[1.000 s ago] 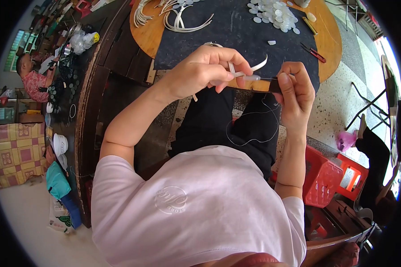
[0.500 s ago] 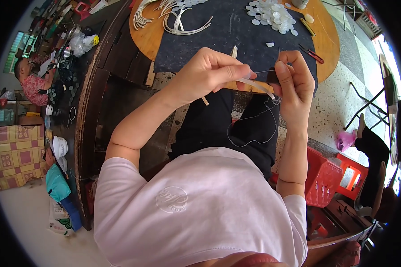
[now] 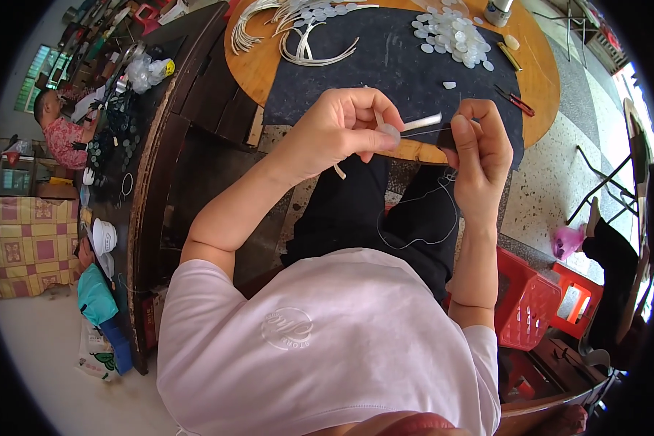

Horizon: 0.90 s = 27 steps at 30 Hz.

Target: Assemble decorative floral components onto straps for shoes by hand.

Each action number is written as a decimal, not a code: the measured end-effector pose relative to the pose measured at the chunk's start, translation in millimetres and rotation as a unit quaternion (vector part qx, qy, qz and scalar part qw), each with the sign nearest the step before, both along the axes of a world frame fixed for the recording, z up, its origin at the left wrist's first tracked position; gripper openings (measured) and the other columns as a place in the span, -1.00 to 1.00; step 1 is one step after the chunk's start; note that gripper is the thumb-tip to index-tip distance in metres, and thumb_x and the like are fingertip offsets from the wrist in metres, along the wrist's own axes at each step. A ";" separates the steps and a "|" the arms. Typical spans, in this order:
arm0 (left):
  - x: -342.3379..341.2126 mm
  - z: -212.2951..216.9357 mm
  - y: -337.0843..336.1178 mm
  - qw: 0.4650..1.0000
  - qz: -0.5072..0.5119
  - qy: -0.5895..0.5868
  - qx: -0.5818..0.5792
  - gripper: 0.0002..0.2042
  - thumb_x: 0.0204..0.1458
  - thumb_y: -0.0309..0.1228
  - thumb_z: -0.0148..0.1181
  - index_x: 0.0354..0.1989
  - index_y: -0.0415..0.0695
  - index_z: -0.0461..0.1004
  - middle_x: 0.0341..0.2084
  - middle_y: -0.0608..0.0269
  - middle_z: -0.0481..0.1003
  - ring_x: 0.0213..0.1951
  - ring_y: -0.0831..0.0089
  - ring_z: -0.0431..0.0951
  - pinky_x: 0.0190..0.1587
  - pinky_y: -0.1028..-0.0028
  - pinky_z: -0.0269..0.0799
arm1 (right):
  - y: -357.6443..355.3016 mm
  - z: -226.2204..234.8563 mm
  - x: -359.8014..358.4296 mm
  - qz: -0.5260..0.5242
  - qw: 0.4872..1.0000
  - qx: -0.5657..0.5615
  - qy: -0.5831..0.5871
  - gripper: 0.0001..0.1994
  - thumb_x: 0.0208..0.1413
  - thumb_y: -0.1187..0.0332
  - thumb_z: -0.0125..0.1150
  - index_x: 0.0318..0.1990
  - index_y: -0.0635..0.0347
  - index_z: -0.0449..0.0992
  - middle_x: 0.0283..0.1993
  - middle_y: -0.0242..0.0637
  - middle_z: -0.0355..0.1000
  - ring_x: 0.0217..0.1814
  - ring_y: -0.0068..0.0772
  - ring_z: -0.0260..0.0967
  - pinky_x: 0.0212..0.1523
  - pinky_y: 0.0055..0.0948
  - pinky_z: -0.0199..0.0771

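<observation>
**Hands pinch strip and thread above the counter's edge**

The round wooden counter [image 3: 541, 80] carries a black mat [image 3: 385, 65]. Over its near edge, the left hand [image 3: 341, 131] is closed on a white strip [image 3: 421, 121] and small disc [image 3: 389, 132]. The right hand [image 3: 483, 149] pinches a thin thread [image 3: 421, 133].

Mat [image 3: 385, 65] on round table [image 3: 541, 80]; discs [image 3: 450, 33] far right on mat, curved strips [image 3: 298, 29] far left.

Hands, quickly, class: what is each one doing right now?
Left hand: closed, pinching a white strip and small white disc.
Right hand: closed, pinching a thin thread.
</observation>
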<state>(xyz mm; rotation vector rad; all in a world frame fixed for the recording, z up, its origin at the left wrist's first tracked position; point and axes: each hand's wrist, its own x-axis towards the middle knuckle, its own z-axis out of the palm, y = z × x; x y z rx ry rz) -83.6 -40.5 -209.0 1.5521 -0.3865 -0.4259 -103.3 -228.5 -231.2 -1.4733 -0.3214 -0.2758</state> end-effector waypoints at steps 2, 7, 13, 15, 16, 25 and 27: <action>-5.6 1.2 0.9 1.000 0.012 -0.007 0.007 -0.92 -0.09 -0.59 0.11 -0.39 -0.29 0.44 -0.52 0.19 0.49 -0.58 0.62 0.42 -0.50 0.67 0.32 | -1.2 -2.0 -1.5 -0.013 1.000 -0.008 -0.017 -0.97 0.16 0.50 -0.07 -0.34 0.23 0.27 -0.65 -0.54 0.14 -0.64 -0.82 -0.01 -0.64 -0.77 -0.03; -12.4 -2.5 2.7 0.999 0.048 -0.016 0.000 -0.96 -0.10 -0.63 0.11 -0.45 -0.28 0.41 -0.53 0.11 0.51 -0.49 0.47 0.53 -0.44 0.61 0.42 | 2.1 -8.1 3.7 -0.023 1.000 -0.007 0.000 -0.96 0.16 0.50 -0.08 -0.33 0.24 0.27 -0.65 -0.54 0.15 -0.65 -0.82 -0.01 -0.65 -0.76 -0.04; -9.4 -10.6 5.1 0.998 0.054 0.019 -0.037 -0.98 -0.07 -0.62 0.07 -0.45 -0.29 0.40 -0.54 0.04 0.51 -0.45 0.34 0.57 -0.43 0.55 0.47 | 11.7 -18.8 16.6 -0.048 0.997 -0.048 -0.022 -0.96 0.17 0.49 -0.09 -0.32 0.22 0.29 -0.62 -0.56 0.15 -0.62 -0.84 -0.02 -0.63 -0.79 -0.04; -10.5 -9.3 4.3 0.998 0.041 0.032 -0.023 -0.96 -0.06 -0.62 0.05 -0.41 -0.30 0.39 -0.52 0.06 0.51 -0.43 0.32 0.58 -0.42 0.54 0.48 | 14.5 -20.0 21.4 -0.059 0.996 -0.060 -0.031 -0.95 0.18 0.48 -0.10 -0.32 0.20 0.29 -0.61 -0.59 0.14 -0.62 -0.85 -0.04 -0.62 -0.80 -0.07; -11.1 -9.3 3.9 0.999 0.035 0.037 -0.016 -0.95 -0.05 -0.62 0.04 -0.39 -0.30 0.39 -0.51 0.07 0.51 -0.43 0.31 0.58 -0.42 0.54 0.48 | 14.9 -18.1 23.7 -0.059 0.995 -0.074 -0.037 -0.97 0.16 0.49 -0.08 -0.32 0.22 0.29 -0.63 -0.53 0.18 -0.63 -0.82 0.01 -0.62 -0.76 0.01; -26.0 -15.5 -0.9 0.997 0.050 0.002 -0.054 -0.86 -0.01 -0.62 -0.03 -0.26 -0.35 0.36 -0.37 0.07 0.48 -0.34 0.27 0.57 -0.29 0.48 0.49 | 28.3 -11.3 38.5 -0.096 0.969 -0.157 -0.166 -0.94 0.04 0.58 -0.01 -0.34 0.22 0.30 -0.69 -0.30 0.29 -0.71 -0.55 0.25 -0.67 -0.61 0.20; -28.1 -17.8 -2.6 0.997 0.040 -0.016 -0.065 -0.83 0.01 -0.62 -0.06 -0.22 -0.37 0.36 -0.34 0.04 0.48 -0.29 0.24 0.56 -0.23 0.46 0.47 | 31.4 -9.7 40.8 -0.114 0.959 -0.176 -0.193 -0.93 0.02 0.59 0.00 -0.35 0.22 0.30 -0.69 -0.28 0.30 -0.72 -0.50 0.28 -0.68 -0.59 0.20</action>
